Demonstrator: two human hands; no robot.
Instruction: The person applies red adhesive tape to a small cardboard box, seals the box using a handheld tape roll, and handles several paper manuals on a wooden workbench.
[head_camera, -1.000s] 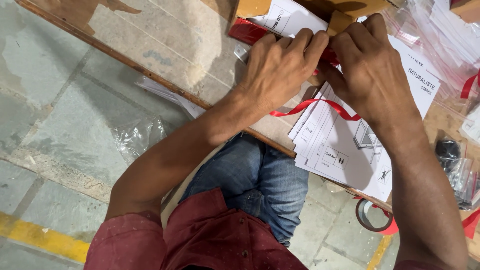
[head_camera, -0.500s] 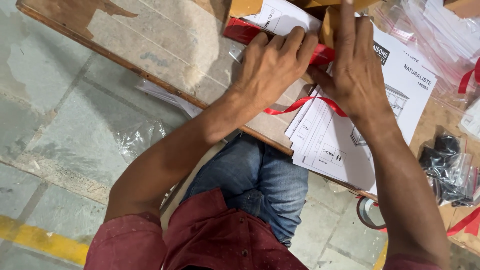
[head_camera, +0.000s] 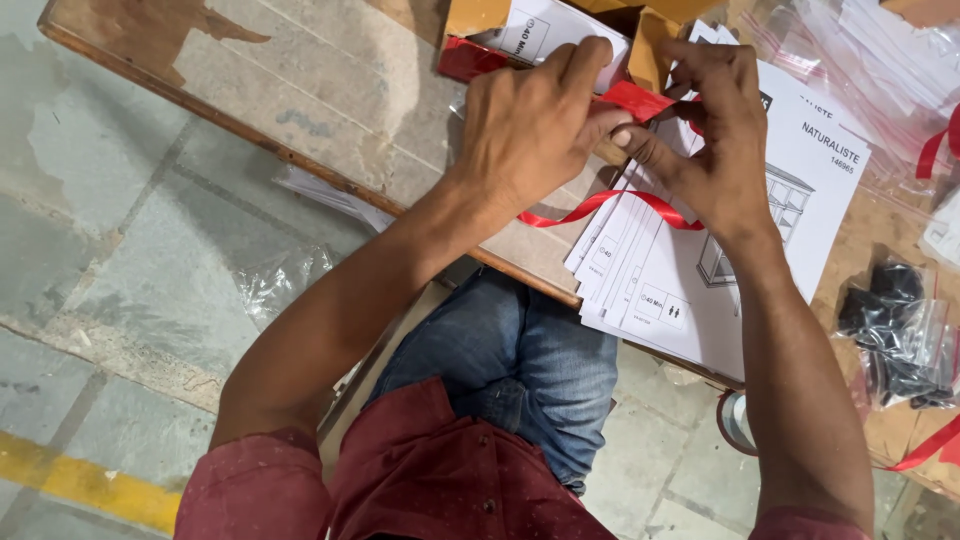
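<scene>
My left hand (head_camera: 530, 130) and my right hand (head_camera: 705, 130) meet over a stack of white printed instruction sheets (head_camera: 690, 270) on a worn wooden table (head_camera: 300, 80). Both pinch a red ribbon (head_camera: 635, 100) between fingers and thumbs. A loose loop of the ribbon curls down below the hands across the sheets. A small brown cardboard box (head_camera: 655, 45) sits just behind the fingers, partly hidden.
Clear plastic bags of black parts (head_camera: 900, 330) lie at the right. More bagged white papers with red strips (head_camera: 880, 60) are at top right. A tape roll (head_camera: 735, 420) and crumpled plastic (head_camera: 280, 285) lie on the tiled floor.
The hands have drawn slightly apart and lifted the red ribbon end into view between the fingertips. The view has shifted a little, with the sheets lower in frame.
</scene>
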